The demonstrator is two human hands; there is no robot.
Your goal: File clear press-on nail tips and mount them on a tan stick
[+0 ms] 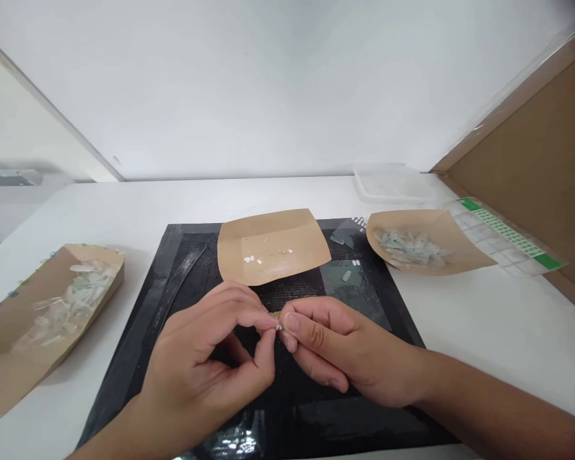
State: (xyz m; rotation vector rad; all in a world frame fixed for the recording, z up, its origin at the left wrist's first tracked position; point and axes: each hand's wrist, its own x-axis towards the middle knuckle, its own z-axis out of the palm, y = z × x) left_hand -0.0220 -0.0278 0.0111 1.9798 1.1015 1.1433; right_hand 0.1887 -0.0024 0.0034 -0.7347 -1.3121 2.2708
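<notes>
My left hand (199,358) and my right hand (349,351) meet fingertip to fingertip over the black mat (316,428). Between their pinched fingers shows a tiny pale, shiny piece (280,328), too small and covered to name. Both hands are closed at the tips, thumb against finger. Just beyond them lies a brown paper tray (268,233) with several small white bits in it. On the mat to the right, a clear sheet (354,297) carries a small clear oblong piece (347,276).
At left stands a brown paper tray (14,313) with many clear pieces. Another brown tray (460,255) of clear pieces is at right, beside a clear compartment box (498,239) with green labels. A translucent lid (393,182) lies behind. A dark curved strip (184,275) rests on the mat.
</notes>
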